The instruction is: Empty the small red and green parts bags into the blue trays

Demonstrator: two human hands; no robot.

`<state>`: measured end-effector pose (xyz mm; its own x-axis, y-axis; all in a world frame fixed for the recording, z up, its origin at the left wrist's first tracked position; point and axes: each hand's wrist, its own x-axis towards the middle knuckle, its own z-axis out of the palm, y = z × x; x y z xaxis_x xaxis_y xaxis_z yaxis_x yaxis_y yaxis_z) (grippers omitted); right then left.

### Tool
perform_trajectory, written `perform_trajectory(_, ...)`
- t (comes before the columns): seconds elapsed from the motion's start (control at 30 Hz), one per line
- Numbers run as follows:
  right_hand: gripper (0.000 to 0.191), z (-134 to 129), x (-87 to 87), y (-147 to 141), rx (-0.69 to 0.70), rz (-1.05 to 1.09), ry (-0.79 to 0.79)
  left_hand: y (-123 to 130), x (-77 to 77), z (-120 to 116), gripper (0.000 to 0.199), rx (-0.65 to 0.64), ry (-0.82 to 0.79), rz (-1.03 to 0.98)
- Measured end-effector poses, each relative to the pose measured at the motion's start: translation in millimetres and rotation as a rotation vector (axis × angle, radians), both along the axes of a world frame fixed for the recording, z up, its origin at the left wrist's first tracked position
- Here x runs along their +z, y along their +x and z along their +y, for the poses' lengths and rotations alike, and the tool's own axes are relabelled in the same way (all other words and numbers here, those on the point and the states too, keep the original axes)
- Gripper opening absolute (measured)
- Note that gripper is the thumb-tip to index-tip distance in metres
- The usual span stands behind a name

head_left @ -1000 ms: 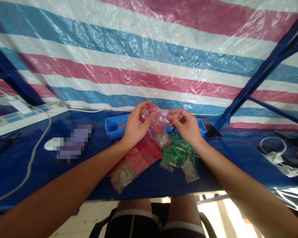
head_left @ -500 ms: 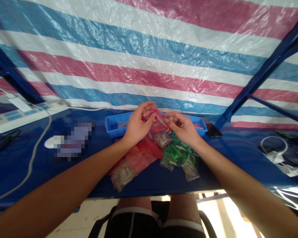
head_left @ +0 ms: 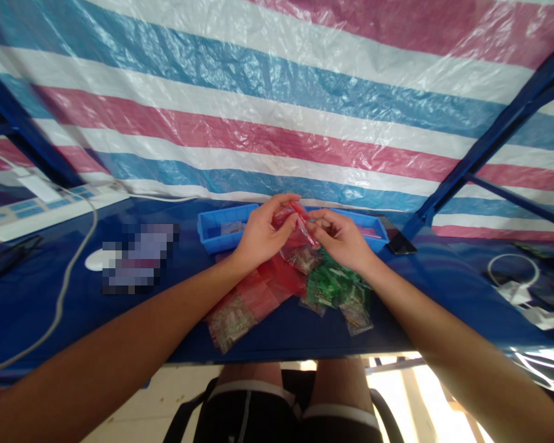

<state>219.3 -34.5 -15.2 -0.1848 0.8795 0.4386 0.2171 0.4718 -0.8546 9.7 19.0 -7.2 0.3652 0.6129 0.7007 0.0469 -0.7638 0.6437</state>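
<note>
Between my two hands is a small clear plastic bag (head_left: 300, 231) with a red edge along its top. My left hand (head_left: 268, 229) pinches the bag's left side, thumb against fingers. On the other side, my right hand (head_left: 338, 237) grips the red edge with thumb and fingertips. Small pieces I cannot make out show in a clear packet (head_left: 305, 260) just below. Red plastic bags (head_left: 258, 286) lie under my left wrist, with a clear packet of small parts (head_left: 233, 320) at their near end. Green packets (head_left: 335, 283) are heaped beneath my right hand.
A blue tray (head_left: 221, 241) stands behind my hands, holding a few packets. A dark phone (head_left: 399, 237) lies right of it. A white cable (head_left: 67, 277) crosses the blue table (head_left: 184, 338) at left. White chargers (head_left: 521, 295) are at right.
Both hands stay on the clear bag, with its red edge tilted slightly differently. The whole view has shifted a little.
</note>
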Motion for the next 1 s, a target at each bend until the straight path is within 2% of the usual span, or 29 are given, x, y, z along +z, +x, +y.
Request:
perform_trajectory(0.4,0.035,-2.7,1.5,0.8,-0.013,-0.100,-0.009,-0.6,-1.4,-0.9,0.035,0.027,0.082,0.110)
perform_trajectory(1.0,0.037,-3.9,1.1,0.5,-0.031,-0.115,-0.006,-0.1,-2.0,-1.2,0.035,0.008,0.122,0.115)
